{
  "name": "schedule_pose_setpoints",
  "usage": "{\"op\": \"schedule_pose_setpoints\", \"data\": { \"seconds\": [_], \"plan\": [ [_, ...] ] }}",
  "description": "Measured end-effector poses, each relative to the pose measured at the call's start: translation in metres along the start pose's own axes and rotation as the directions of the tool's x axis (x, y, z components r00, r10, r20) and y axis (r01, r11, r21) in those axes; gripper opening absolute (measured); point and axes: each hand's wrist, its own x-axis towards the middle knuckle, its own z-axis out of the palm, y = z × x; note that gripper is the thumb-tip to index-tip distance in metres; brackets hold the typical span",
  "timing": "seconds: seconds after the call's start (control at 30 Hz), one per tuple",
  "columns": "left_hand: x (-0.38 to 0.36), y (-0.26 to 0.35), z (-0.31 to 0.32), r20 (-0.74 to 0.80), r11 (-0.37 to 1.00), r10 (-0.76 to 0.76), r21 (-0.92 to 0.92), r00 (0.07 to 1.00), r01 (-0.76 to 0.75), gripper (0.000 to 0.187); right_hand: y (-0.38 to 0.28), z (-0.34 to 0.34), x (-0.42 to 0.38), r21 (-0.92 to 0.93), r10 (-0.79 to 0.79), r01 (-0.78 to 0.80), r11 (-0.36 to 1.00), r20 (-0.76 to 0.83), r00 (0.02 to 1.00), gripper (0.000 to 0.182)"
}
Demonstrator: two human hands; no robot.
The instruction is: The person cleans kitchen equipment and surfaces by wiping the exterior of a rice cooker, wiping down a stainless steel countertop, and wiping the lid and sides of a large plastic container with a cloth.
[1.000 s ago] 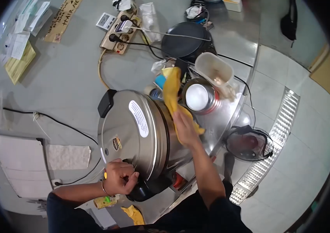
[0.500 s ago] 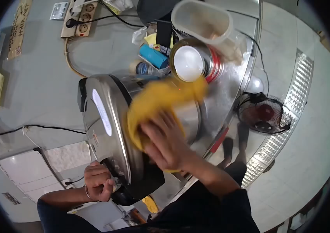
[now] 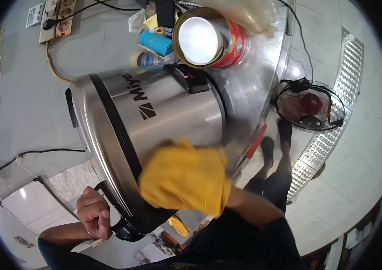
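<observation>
Yellow cloth covers the right hand, blurred at its outer side, against the side of a big stainless-steel cooker. Since the fabric hides those fingers, I cannot tell whether that grip is together or apart; only the wrist and forearm come out from under it. The left hand has its fingers curled in beside the cooker's black handle, next to the lid; whether that grip is clamped on the handle I cannot tell.

The cooker stands on a steel table, its base turned toward the table's edge along the tiled floor. Dark lettering runs along its side, and a black control panel shows a small red light. Just beyond the panel, near that same table edge, stands a red and gold tin with a round white thing in its mouth. Beside the tin, farther from the edge, lies a blue roll.

Past the table's edge, a wire-caged fan stands on the floor, near a perforated metal strip.
</observation>
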Motion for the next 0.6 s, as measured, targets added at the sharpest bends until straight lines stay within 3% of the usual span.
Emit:
{"op": "schedule_pose_setpoints", "data": {
  "seconds": [0.03,0.07,0.1,0.13,0.17,0.23,0.3,0.37,0.4,0.53,0.57,0.6],
  "plan": [
    [0.001,0.0,-0.001,0.002,1.0,-0.01,0.014,1.0,0.01,0.03,-0.04,0.019,0.036,-0.707,-0.319,0.292,0.644,0.099,0.943,0.031],
    [0.003,0.0,-0.003,0.007,1.0,-0.025,0.009,1.0,0.025,0.03,-0.06,0.023,0.065,-0.891,-0.324,0.39,0.233,0.307,0.895,0.032],
    [0.004,0.001,-0.005,0.014,0.999,-0.046,0.002,0.999,0.046,0.03,-0.08,0.028,0.095,-0.865,-0.315,0.45,-0.223,0.501,0.806,0.032],
    [0.002,0.003,-0.004,0.014,0.998,-0.067,-0.01,0.998,0.067,0.03,-0.099,0.031,0.113,-0.904,-0.219,0.395,-0.162,0.423,0.879,0.036],
    [-0.001,0.005,-0.003,0.021,0.997,-0.081,-0.008,0.997,0.081,0.03,-0.097,0.022,0.115,-0.908,-0.219,0.391,-0.148,0.415,0.883,0.036],
    [-0.002,0.002,0.0,-0.01,0.996,-0.08,-0.04,0.997,0.08,0.03,-0.098,-0.001,0.114,-0.944,-0.391,0.319,-0.087,0.327,0.86,0.033],
    [0.002,-0.001,-0.003,-0.044,0.998,-0.052,-0.049,0.998,0.05,0.03,-0.077,-0.01,0.076,-0.965,-0.436,0.216,-0.147,0.259,0.862,0.037],
    [-0.003,0.0,-0.003,-0.05,0.996,-0.061,-0.075,0.997,0.057,0.027,-0.047,-0.005,0.025,-0.953,-0.292,0.092,-0.288,0.179,0.94,0.037],
    [-0.001,-0.002,-0.001,-0.053,0.994,-0.06,-0.09,0.997,0.055,0.025,-0.045,0.004,0.024,-0.947,-0.293,0.098,-0.306,0.192,0.937,0.037],
    [0.003,-0.006,-0.012,0.056,0.984,0.034,-0.175,0.998,-0.024,0.023,-0.071,0.056,0.09,-0.884,-0.484,0.463,-0.066,0.434,0.76,0.035],
    [0.005,-0.01,-0.012,0.075,0.982,0.038,-0.187,0.996,-0.023,0.023,-0.086,0.05,0.126,-0.907,-0.416,0.411,-0.095,0.411,0.811,0.037],
    [0.007,-0.014,-0.014,0.16,0.981,0.159,-0.14,0.974,-0.137,0.024,-0.097,0.042,0.149,-0.924,-0.345,0.363,-0.122,0.383,0.857,0.039]
  ]
}}
